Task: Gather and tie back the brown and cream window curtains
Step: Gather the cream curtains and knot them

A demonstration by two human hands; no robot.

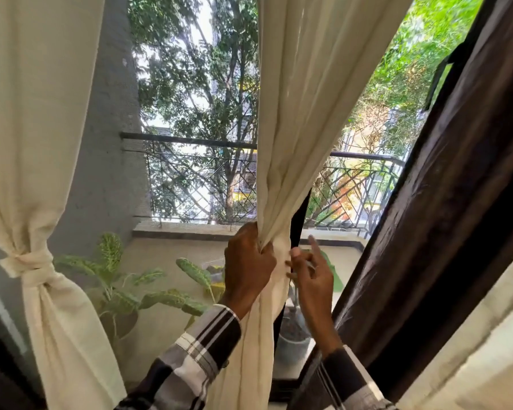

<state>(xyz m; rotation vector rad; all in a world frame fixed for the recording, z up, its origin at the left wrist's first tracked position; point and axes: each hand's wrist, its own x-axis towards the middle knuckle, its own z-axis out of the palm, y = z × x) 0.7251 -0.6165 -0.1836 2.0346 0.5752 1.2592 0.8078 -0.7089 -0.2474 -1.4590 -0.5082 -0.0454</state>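
- Brown curtain (444, 202): hangs right of the middle cream curtain, slanting along the window's right edge.
- Middle cream curtain (290, 113): gathered into a bunch at mid-height, before the balcony railing (190, 140).
- Left cream curtain (33, 143): well left of the middle one, already knotted with a cream tie (27, 261).
- Left hand (248, 267): fingers curled, gripping the bunched middle curtain.
- Right hand (311, 273): just right of the bunch, thumb and fingertips touching the fabric, index finger extended; firm hold cannot be told.
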